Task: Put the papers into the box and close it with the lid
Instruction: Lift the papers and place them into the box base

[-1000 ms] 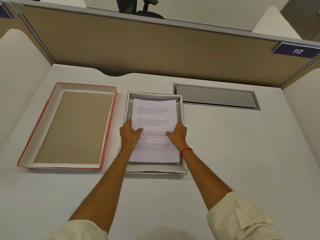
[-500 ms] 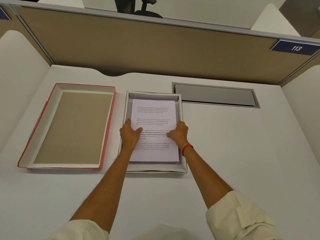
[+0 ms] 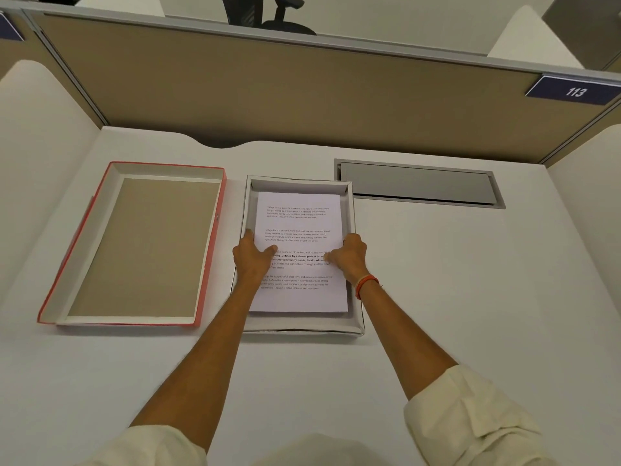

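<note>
the papers (image 3: 299, 230) lie inside the box (image 3: 357, 317), pinched at their side edges between the left hand (image 3: 251, 258) and right hand (image 3: 349, 255); fingers under the sheets are hidden. the lid (image 3: 50, 307) lies left of the hands, open side up.

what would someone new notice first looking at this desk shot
Mid-desk, both hands, left hand and right hand, grip the sides of the printed papers lying inside the shallow white box. To its left lies the red-edged lid, upturned and showing its brown inside. Behind on the right, a grey hatch is set into the desk.
</note>
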Tool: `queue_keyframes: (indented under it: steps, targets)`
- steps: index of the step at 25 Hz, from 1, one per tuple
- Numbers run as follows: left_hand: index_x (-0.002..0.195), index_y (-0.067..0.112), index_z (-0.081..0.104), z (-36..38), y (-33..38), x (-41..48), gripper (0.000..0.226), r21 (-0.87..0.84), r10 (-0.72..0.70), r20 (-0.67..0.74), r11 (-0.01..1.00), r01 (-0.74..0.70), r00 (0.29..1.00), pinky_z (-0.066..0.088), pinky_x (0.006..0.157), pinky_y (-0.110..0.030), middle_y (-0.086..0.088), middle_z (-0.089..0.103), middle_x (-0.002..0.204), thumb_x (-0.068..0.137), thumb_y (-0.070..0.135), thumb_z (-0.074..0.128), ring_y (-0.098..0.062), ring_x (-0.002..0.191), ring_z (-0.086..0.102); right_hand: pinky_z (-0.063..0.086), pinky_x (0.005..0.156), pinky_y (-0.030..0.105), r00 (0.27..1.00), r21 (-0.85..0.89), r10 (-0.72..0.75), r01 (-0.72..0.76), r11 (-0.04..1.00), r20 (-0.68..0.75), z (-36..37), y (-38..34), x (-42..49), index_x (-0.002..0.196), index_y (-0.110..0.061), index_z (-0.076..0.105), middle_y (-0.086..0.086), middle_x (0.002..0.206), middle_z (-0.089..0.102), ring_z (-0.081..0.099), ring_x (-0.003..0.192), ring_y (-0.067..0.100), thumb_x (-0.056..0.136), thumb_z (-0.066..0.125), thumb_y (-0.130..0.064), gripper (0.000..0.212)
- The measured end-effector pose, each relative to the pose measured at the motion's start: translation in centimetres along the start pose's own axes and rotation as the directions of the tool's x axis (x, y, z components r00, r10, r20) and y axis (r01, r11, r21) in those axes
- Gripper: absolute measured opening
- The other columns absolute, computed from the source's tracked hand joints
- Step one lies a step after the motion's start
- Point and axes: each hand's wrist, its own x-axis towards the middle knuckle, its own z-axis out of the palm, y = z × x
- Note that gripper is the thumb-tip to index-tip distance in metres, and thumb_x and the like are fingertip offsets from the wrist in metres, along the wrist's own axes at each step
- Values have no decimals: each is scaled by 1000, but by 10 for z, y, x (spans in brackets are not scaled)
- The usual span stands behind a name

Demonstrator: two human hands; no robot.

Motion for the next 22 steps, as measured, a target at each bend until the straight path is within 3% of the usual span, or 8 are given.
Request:
queue_keyframes:
  steps: [4,6,7,9,10,12,15,22]
  targets:
    - [142,3,44,-28,23,-25,68,-116,85,13,990,-83,996,45,106,-45,-12,55,142,83,20,75,-30,129,55,47,58,11,996,-86,-77,80,993,39,-17,-10,10,97,0,62,9,98,66,61,87,22,74,83,-12,34]
    - [137,-1,50,-39,28,-48,66,-398,-75,188,906,146,979,51,101,-39,-14,63,131,80,15,78,-27,117,63,50,71,12,987,-60,-159,160,985,9,-27,-26,22,103,1,64,10,101,69,65,95,25,73,83,-13,39]
    - [133,-5,53,-41,27,-61,59,-528,-171,354,775,347,920,56,95,-37,-18,66,123,81,11,76,-28,110,66,51,82,17,975,-46,-221,220,974,3,-31,-36,29,113,3,63,13,109,69,66,102,27,74,82,-12,45]
    - [124,-12,56,-39,24,-88,42,-556,-275,645,470,686,712,60,82,-39,-28,67,113,85,0,68,-34,102,68,47,89,22,932,-118,-361,363,924,43,-33,-57,43,124,-1,60,14,121,67,65,109,26,80,77,-12,49]
    - [122,-11,55,-35,20,-100,37,-520,-288,720,377,766,631,60,82,-43,-31,64,115,86,-4,64,-39,104,66,46,91,22,903,-176,-422,430,885,85,-32,-66,50,126,-3,59,13,124,65,63,112,25,83,74,-13,46]
    - [120,-2,56,-28,14,-115,35,-495,-274,783,270,826,559,57,91,-47,-33,60,123,86,-9,62,-46,113,62,47,101,28,848,-265,-497,530,805,187,-28,-81,65,127,-3,59,14,128,63,60,118,27,89,67,-12,40]
    - [112,11,61,-22,11,-121,36,-522,-256,785,217,825,564,47,103,-53,-33,61,125,85,-12,62,-49,118,58,46,107,39,813,-331,-505,581,744,291,-19,-94,87,126,-3,61,16,130,62,59,120,31,94,57,-7,33]
    - [113,17,62,-9,2,-108,44,-555,-268,782,113,824,563,44,103,-61,-21,66,124,83,-16,61,-47,118,58,42,106,34,794,-386,-438,594,706,422,1,-108,115,127,-4,61,13,134,60,55,125,31,98,43,-2,35]
